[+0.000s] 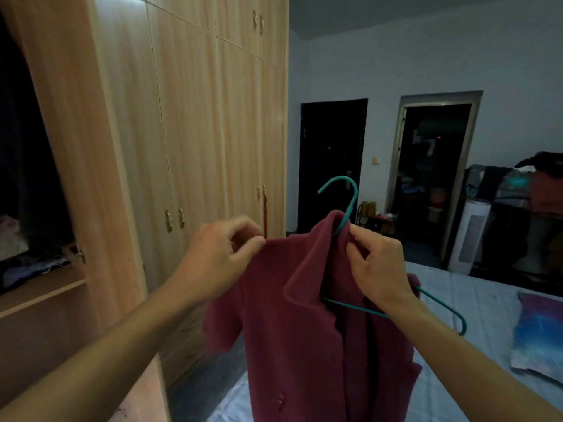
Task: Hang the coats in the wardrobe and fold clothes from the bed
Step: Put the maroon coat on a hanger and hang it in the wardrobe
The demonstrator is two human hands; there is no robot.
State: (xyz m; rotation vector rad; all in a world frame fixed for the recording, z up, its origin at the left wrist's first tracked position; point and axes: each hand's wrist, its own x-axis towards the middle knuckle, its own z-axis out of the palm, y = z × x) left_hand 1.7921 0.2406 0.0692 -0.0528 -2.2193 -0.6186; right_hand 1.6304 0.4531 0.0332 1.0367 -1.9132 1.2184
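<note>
Both hands, left hand [219, 257] and right hand [377, 266], pinch maroon coat [304, 345] on teal hanger [347, 196].

Both arms were out in front, forearms bare, coming in from the bottom corners and angling toward each other. My left hand [219, 257] was back toward me, thumb and index finger pinching the shoulder edge of the coat [304, 345], other fingers curled in above. My right hand [377, 266] was roughly level with it, back toward me, fingers curled and pinching the collar. The hands were apart, not touching.
</note>
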